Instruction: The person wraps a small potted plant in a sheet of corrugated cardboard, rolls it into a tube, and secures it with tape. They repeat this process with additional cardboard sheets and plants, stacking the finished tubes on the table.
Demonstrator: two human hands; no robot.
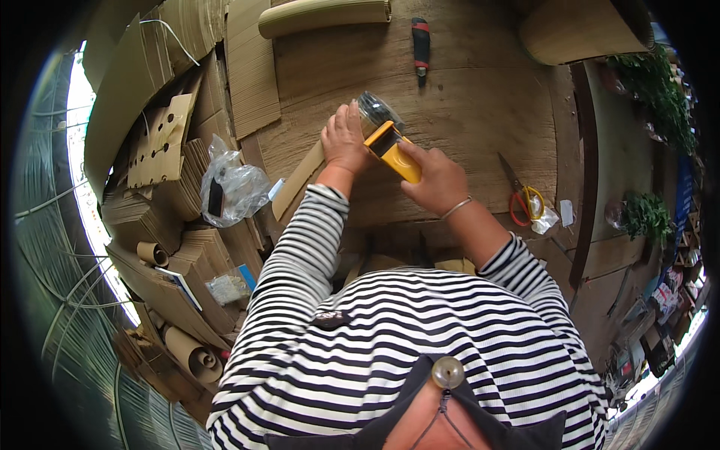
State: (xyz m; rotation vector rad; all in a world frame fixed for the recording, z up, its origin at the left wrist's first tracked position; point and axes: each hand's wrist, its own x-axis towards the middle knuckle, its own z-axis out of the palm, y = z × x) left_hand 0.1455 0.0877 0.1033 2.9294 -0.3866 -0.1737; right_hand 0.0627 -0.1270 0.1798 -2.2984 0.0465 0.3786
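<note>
My right hand point(436, 177) grips a yellow tape dispenser point(408, 167) by its body. A roll of clear tape point(380, 109) shows at its far end. Just left of that, my left hand point(346, 138) lies palm down with its fingers together on a rolled piece of brown cardboard point(301, 183). The cardboard slants from under the left hand down toward the left forearm, and its far end is hidden by the hand and the tape. Beneath everything is a worn wooden tabletop point(478, 124).
A red-and-black utility knife point(421, 48) lies farther back, with scissors point(526, 202) at the right. Another cardboard roll point(326, 17) lies at the table's far edge. A plastic bag point(233, 185) and stacked cardboard point(194, 171) crowd the left; potted greenery point(647, 216) stands far right.
</note>
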